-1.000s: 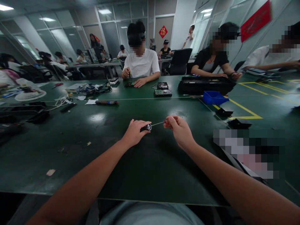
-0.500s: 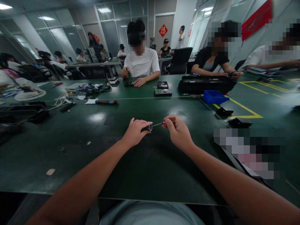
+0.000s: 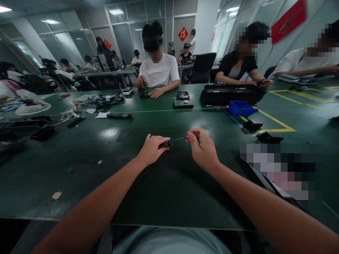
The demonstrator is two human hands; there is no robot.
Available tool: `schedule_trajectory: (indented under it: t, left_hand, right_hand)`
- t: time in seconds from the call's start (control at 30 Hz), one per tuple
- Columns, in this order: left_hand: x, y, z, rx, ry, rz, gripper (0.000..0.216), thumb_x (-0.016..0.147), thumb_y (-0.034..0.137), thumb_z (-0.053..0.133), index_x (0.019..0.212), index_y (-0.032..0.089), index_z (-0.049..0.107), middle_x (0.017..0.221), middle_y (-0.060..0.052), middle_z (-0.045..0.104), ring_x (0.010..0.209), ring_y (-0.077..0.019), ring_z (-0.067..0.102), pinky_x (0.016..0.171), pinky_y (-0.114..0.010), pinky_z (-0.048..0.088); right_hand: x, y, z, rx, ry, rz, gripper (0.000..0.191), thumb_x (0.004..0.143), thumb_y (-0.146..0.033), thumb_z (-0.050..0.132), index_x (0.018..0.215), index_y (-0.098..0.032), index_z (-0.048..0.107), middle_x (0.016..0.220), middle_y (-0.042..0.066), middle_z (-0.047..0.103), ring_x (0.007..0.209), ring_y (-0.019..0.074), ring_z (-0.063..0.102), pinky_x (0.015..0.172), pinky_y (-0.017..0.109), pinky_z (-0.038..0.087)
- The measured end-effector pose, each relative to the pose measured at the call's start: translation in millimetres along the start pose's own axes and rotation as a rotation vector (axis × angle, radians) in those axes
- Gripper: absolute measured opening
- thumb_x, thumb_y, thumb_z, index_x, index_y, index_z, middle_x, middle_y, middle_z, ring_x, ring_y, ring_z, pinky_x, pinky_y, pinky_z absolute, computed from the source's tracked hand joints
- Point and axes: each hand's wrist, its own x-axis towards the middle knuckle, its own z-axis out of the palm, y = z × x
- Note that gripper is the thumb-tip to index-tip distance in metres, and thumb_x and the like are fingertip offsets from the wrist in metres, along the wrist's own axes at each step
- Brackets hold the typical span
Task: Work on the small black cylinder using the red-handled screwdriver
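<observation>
My left hand (image 3: 152, 151) is closed around a small black cylinder (image 3: 164, 144), pinched between thumb and fingers. Its round end, with a pale ring-like rim, faces right. In my right hand (image 3: 202, 148) is a thin screwdriver (image 3: 180, 138) with a reddish handle, mostly covered by the fingers. The shaft points left and slightly down at the cylinder's end. A tiny dark thing (image 3: 171, 141) shows at the tip, too small to name. Both hands are just above the green table (image 3: 185, 197).
Beyond a white line lie opened hard drives (image 3: 183, 103). A blue bin (image 3: 242, 108) and black pieces (image 3: 269, 137) are to the right. At left are a dark pen-like tool (image 3: 119, 115), cables (image 3: 69, 114) and scraps (image 3: 56, 195). A co-worker (image 3: 159, 70) sits opposite.
My right hand and the screwdriver have moved slightly right and up, away from the cylinder's end. A tiny dark thing now shows at the tip. My left hand keeps its grip.
</observation>
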Motion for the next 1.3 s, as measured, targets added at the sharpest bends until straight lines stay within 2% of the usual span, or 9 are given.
schedule_trajectory:
  t: [0.17, 0.3, 0.47, 0.63, 0.7, 0.8, 1.03, 1.17, 1.3]
  left_hand:
    - [-1, 2, -3, -0.11, 0.036, -0.029, 0.037, 0.089, 0.025, 0.069, 0.126, 0.023, 0.064, 0.124, -0.007, 0.067, 0.115, -0.0243, 0.06, 0.105, -0.046, 0.046]
    - [-1, 0, -3, -0.265, 0.125, -0.113, 0.036, 0.085, 0.024, 0.073, 0.121, 0.022, 0.066, 0.119, -0.007, 0.068, 0.11, -0.0238, 0.062, 0.103, -0.044, 0.048]
    - [3, 1, -1, -0.757, 0.159, -0.221, 0.042, 0.086, 0.024, 0.069, 0.126, 0.02, 0.06, 0.116, -0.008, 0.067, 0.103, -0.0199, 0.063, 0.098, -0.038, 0.049]
    - [2, 20, -9, -1.142, 0.055, -0.273, 0.031, 0.091, 0.035, 0.06, 0.118, 0.02, 0.057, 0.098, -0.005, 0.06, 0.078, -0.0129, 0.056, 0.066, -0.025, 0.045]
    - [2, 28, -14, -1.065, -0.028, -0.282, 0.03, 0.09, 0.044, 0.062, 0.106, 0.019, 0.057, 0.086, -0.002, 0.057, 0.068, -0.0112, 0.052, 0.059, -0.023, 0.04]
    - [4, 36, -20, -0.74, -0.165, -0.274, 0.035, 0.089, 0.052, 0.062, 0.098, 0.018, 0.058, 0.075, -0.001, 0.057, 0.062, -0.0123, 0.052, 0.059, -0.026, 0.041]
    - [22, 43, -8, -0.141, -0.221, 0.001, 0.024, 0.093, 0.032, 0.056, 0.11, 0.02, 0.068, 0.112, -0.007, 0.069, 0.103, -0.0227, 0.063, 0.091, -0.036, 0.046]
    - [33, 39, 7, 0.096, -0.321, 0.016, 0.039, 0.093, 0.04, 0.058, 0.124, 0.018, 0.065, 0.116, -0.012, 0.067, 0.102, -0.0268, 0.063, 0.089, -0.038, 0.048]
    - [40, 33, 10, 0.149, -0.395, 0.029, 0.027, 0.091, 0.038, 0.063, 0.108, 0.018, 0.07, 0.107, -0.01, 0.068, 0.099, -0.0266, 0.064, 0.084, -0.035, 0.049]
  right_hand:
    - [0, -1, -1, 0.016, 0.005, 0.005, 0.016, 0.099, -0.035, 0.046, 0.101, -0.023, 0.057, 0.087, 0.006, 0.072, 0.082, 0.022, 0.071, 0.076, 0.037, 0.05]
    - [1, -3, -3, 0.033, 0.028, 0.01, 0.017, 0.099, -0.035, 0.047, 0.101, -0.023, 0.058, 0.086, 0.006, 0.071, 0.082, 0.0222, 0.07, 0.076, 0.037, 0.05]
    - [1, -2, -4, 0.051, 0.077, -0.018, 0.017, 0.099, -0.035, 0.047, 0.102, -0.022, 0.058, 0.086, 0.005, 0.071, 0.081, 0.0216, 0.07, 0.074, 0.037, 0.05]
    - [1, 0, -4, 0.074, 0.114, -0.039, 0.017, 0.1, -0.034, 0.047, 0.103, -0.022, 0.059, 0.086, 0.004, 0.071, 0.082, 0.0209, 0.07, 0.075, 0.037, 0.051]
    - [2, 0, -3, 0.087, 0.127, -0.04, 0.017, 0.1, -0.034, 0.048, 0.103, -0.022, 0.059, 0.086, 0.004, 0.072, 0.082, 0.0208, 0.07, 0.075, 0.037, 0.051]
    - [2, -1, -4, 0.096, 0.129, -0.051, 0.017, 0.1, -0.034, 0.048, 0.103, -0.023, 0.059, 0.087, 0.004, 0.071, 0.082, 0.0205, 0.07, 0.075, 0.037, 0.051]
    - [2, -1, -5, 0.093, 0.133, -0.061, 0.016, 0.1, -0.034, 0.048, 0.102, -0.023, 0.059, 0.086, 0.004, 0.071, 0.081, 0.0204, 0.07, 0.074, 0.036, 0.051]
    - [3, -1, -4, 0.104, 0.13, -0.052, 0.016, 0.1, -0.034, 0.048, 0.102, -0.023, 0.059, 0.087, 0.004, 0.071, 0.081, 0.0203, 0.069, 0.074, 0.036, 0.051]
    - [3, 0, -5, 0.104, 0.121, -0.041, 0.017, 0.099, -0.034, 0.048, 0.103, -0.022, 0.059, 0.088, 0.005, 0.072, 0.081, 0.0206, 0.069, 0.075, 0.037, 0.051]
